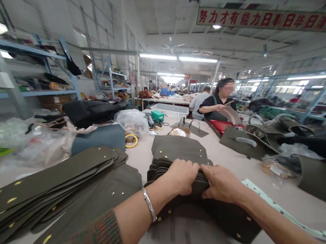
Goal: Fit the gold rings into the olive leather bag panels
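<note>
Left fingers: curled down into a near-fist over the dark layers; the left hand appears closed on the folded edge of the stack.
Right fingers: bent, with the thumb set low on the near side; the right hand pinches the same edge just beside the left.
Olive panel stack: directly under both hands, mid-table, its layers fanned on the left; lower parts are blurred, so how many layers each hand holds cannot be told.
Studded panel: flat just beyond the stack, small metal studs near its ends.
Step in hand: judged to be gathering or bending the layered panels between the two hands.
Next move: would seem to call for an even grip from both sides, lest the loose layers slide apart.
Left pile: similar long panels, overlapping, with yellow marks along their ends.
Dotted strip: pale mint, running past the right forearm.
Far side of the table: a yellow ring, a green box and a clear plastic bag.
Background: a co-worker, seated beyond, holding a curved pale piece.
</note>
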A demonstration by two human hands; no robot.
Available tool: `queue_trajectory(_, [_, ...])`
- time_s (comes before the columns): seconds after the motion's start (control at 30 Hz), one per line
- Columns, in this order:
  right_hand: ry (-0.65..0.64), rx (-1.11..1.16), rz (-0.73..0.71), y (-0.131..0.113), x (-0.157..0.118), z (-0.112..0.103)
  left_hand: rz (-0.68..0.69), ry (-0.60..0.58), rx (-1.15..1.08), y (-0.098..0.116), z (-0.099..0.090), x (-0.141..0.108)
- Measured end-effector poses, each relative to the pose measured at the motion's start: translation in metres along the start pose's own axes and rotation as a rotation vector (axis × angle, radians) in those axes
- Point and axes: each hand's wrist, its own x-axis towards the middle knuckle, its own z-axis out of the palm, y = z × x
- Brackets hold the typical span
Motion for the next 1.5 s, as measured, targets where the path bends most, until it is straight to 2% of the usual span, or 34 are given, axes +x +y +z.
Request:
queue_trajectory(0.17, [-0.016,-0.076,-0.113,0.026,0.048,0.006,0.005,-0.028,-0.003,-0.039,0.010,0.031])
queue_trajectory(0.27, [-0.048,-0.087,-0.149,0.036,0.077,0.008,-0.032,-0.063,0.002,-0.052,0.013,0.044])
queue_trajectory(0.3, [-0.057,-0.083,-0.157,0.039,0.086,0.009,-0.064,-0.039,0.021,-0.053,0.014,0.045])
queue_trajectory(0.37, [-0.071,-0.073,-0.167,0.042,0.100,0.010,-0.131,0.097,0.080,-0.048,0.016,0.040])
queue_trajectory(0.43, [-0.084,-0.069,-0.170,0.044,0.110,0.013,-0.132,0.248,0.111,-0.035,0.018,0.021])
queue_trajectory(0.47, [-0.094,-0.068,-0.168,0.046,0.114,0.014,-0.088,0.281,0.103,-0.026,0.021,0.006])
queue_trajectory(0.53, [-0.117,-0.059,-0.148,0.049,0.121,0.019,0.030,0.229,0.054,-0.009,0.033,-0.031])
queue_trajectory(0.57, [-0.130,-0.047,-0.134,0.050,0.125,0.021,0.113,0.188,0.022,-0.001,0.042,-0.051])
queue_trajectory(0.63, [-0.172,-0.012,-0.106,0.053,0.137,0.026,0.192,0.138,-0.049,0.011,0.066,-0.090])
queue_trajectory(0.67, [-0.214,0.006,-0.093,0.054,0.144,0.027,0.195,0.171,-0.060,0.015,0.079,-0.107])
queue_trajectory(0.77, [-0.401,0.047,-0.034,0.055,0.171,0.030,0.050,0.287,-0.026,0.015,0.109,-0.151])
queue_trajectory(0.87, [-0.502,0.041,0.013,0.052,0.187,0.035,-0.084,0.330,-0.009,0.009,0.111,-0.189])
queue_trajectory(0.97, [-0.416,0.012,-0.005,0.051,0.176,0.051,-0.135,0.272,-0.035,0.009,0.100,-0.229])
queue_trajectory(1.13, [-0.103,0.095,-0.176,0.066,0.114,0.096,-0.289,0.275,-0.082,0.024,0.102,-0.277])
queue_trajectory(1.23, [0.148,0.067,-0.245,0.065,0.080,0.109,-0.404,0.189,-0.216,0.030,0.094,-0.291])
queue_trajectory(1.3, [0.311,-0.054,-0.285,0.049,0.060,0.111,-0.492,0.097,-0.328,0.033,0.078,-0.296])
queue_trajectory(1.33, [0.350,-0.115,-0.310,0.036,0.050,0.111,-0.529,0.069,-0.370,0.034,0.070,-0.299])
queue_trajectory(1.43, [0.334,-0.193,-0.364,-0.009,0.023,0.116,-0.552,0.060,-0.452,0.033,0.051,-0.303])
queue_trajectory(1.5, [0.339,-0.177,-0.340,-0.034,0.011,0.122,-0.578,0.082,-0.477,0.022,0.048,-0.305])
